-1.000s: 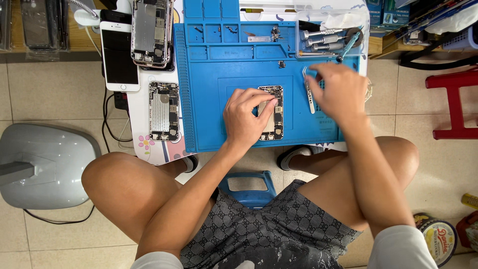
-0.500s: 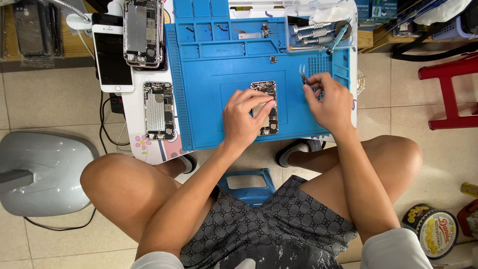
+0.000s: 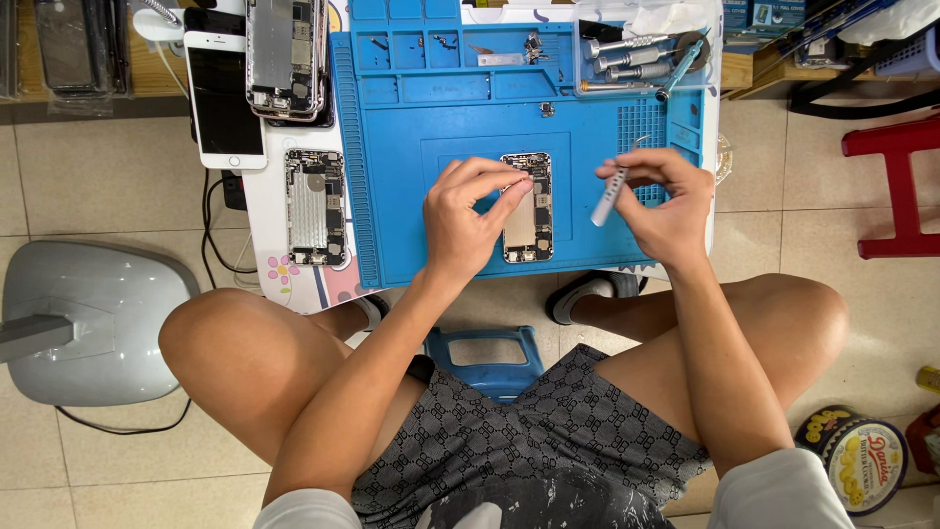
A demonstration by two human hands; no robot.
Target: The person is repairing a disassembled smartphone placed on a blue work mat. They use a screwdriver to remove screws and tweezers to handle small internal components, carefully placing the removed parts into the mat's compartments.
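Observation:
An opened phone body (image 3: 530,211) lies in the middle of a blue repair mat (image 3: 441,98). My left hand (image 3: 468,216) rests on the phone's left edge, its thumb and forefinger pinched at the upper left corner. My right hand (image 3: 666,201) hovers just right of the phone and grips a small silver screwdriver (image 3: 607,196), held at a slant with its lower end toward the phone. Whether the left fingers pinch a small part I cannot tell.
Several silver screwdrivers (image 3: 627,59) lie at the mat's upper right. Left of the mat sit another opened phone (image 3: 312,206), a white phone with a dark screen (image 3: 223,93) and one more gutted phone (image 3: 286,54). A grey stand base (image 3: 93,313), a red stool (image 3: 896,181) and a round tin (image 3: 862,460) stand on the tiled floor.
My right hand has drawn back from the mat's right side, bringing the screwdriver toward the phone. My left hand shifted from covering the phone to pinching at its upper left corner.

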